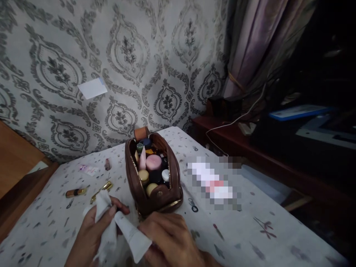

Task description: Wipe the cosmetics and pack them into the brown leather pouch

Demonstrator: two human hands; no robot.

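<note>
My left hand [96, 230] is closed around a crumpled white tissue [107, 237] at the lower left. Between the fingers of my right hand [169, 237] is a white squeeze tube [132, 236], its cap end pointing at the tissue and close to my left fingers. Just beyond both hands stands a brown zip cosmetic bag [155, 207], unzipped. Inside it, a pink-lidded jar [154, 162], a pink tube tip [142, 159] and several bottle caps show. Behind the tissue lies a gold cosmetic tube [104, 188], partly covered.
On the patterned white tablecloth [244, 237] lie a gold-and-dark tube [76, 192], a pink-and-white tube [88, 169] and a small dark item [107, 164]. A pixelated patch covers something right of the bag. A white cable [236, 120] runs over the dark red furniture [201, 122].
</note>
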